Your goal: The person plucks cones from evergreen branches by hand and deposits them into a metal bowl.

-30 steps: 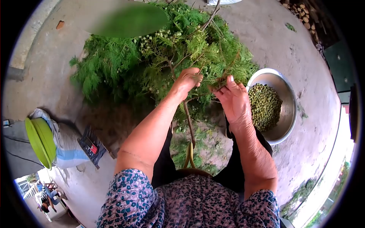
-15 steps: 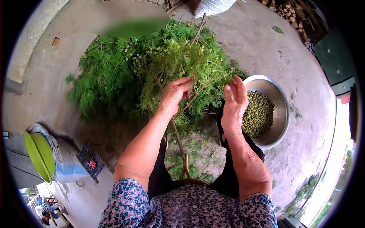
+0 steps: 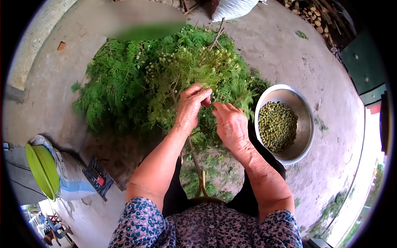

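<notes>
My left hand [image 3: 191, 106] is closed in a pinch at the near side of a leafy evergreen branch [image 3: 198, 68] bearing small round green cones. Just right of it is my right hand [image 3: 232, 126], its fingers curled and the tips close to the left fingertips. What the right fingers grip, if anything, is too small to make out. The branch's bare brown stem [image 3: 193, 153] runs down between my knees. At the right stands a metal bowl [image 3: 307, 124], partly filled with picked green cones [image 3: 278, 126].
A heap of green branches [image 3: 115, 82] lies on the concrete floor ahead. At the left are a lime-green basin [image 3: 43, 171] and a grey-white sack [image 3: 72, 173]. A white sack [image 3: 233, 9] stands at the top, with stacked firewood [image 3: 310, 16] at the upper right. Another person [image 3: 51, 227] sits far lower left.
My right hand has moved left and down from beside the bowl to my left hand, its fingers now curled. My left hand has shifted slightly. The branch's leaf tips are blurred by motion.
</notes>
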Action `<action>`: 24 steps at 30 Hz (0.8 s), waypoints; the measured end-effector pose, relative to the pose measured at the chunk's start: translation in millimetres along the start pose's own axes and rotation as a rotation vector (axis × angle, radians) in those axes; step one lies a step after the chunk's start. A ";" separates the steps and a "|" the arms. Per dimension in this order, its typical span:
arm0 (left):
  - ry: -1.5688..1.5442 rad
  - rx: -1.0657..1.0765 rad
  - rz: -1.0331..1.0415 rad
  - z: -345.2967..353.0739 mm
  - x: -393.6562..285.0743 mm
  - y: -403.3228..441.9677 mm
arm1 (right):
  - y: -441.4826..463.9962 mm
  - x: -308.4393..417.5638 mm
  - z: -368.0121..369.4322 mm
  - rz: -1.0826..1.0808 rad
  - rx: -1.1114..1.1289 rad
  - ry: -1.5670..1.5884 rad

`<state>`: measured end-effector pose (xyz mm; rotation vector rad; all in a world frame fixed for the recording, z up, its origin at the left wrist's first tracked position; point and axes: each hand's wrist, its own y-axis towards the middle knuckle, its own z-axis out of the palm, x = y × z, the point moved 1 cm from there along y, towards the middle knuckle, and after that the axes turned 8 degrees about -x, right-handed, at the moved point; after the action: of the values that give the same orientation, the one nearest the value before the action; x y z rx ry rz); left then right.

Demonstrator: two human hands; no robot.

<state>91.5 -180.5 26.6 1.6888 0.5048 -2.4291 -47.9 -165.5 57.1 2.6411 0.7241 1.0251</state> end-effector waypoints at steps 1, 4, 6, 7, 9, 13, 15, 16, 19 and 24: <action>-0.039 -0.018 -0.008 0.4 -2.0 -0.8 | 0.0 -6.0 4.2 0.075 -0.026 0.106; -0.101 -0.067 -0.105 0.7 -4.6 -3.8 | 4.5 -19.7 7.4 0.284 -0.033 0.445; -0.106 -0.046 -0.155 1.3 -3.8 -7.2 | 8.9 -22.0 10.3 0.444 -0.037 0.624; -0.111 -0.026 -0.204 1.4 -3.2 -8.6 | 9.8 -26.7 14.9 0.559 -0.103 0.803; -0.187 0.028 -0.200 1.1 -3.2 -9.2 | 12.0 -31.3 15.1 0.703 -0.188 1.002; -0.358 0.095 -0.292 2.9 -0.6 -5.9 | 10.6 -22.4 8.9 0.459 -0.281 0.748; -0.318 0.111 -0.314 -0.3 2.0 -6.9 | 8.9 -20.4 13.2 0.372 -0.332 0.677; -0.319 0.110 -0.314 1.4 3.4 -7.8 | 8.9 -17.0 12.6 0.287 -0.385 0.602; -0.209 -0.027 -0.194 12.6 -1.0 -13.2 | 12.2 -12.7 3.6 0.113 -0.468 0.512; -0.138 -0.004 -0.020 13.2 2.9 -14.2 | 12.5 9.1 -13.7 0.089 -0.276 0.581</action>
<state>74.5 -171.7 30.8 1.5084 0.5087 -2.5340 -46.8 -171.2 77.0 2.1607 0.5143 1.8060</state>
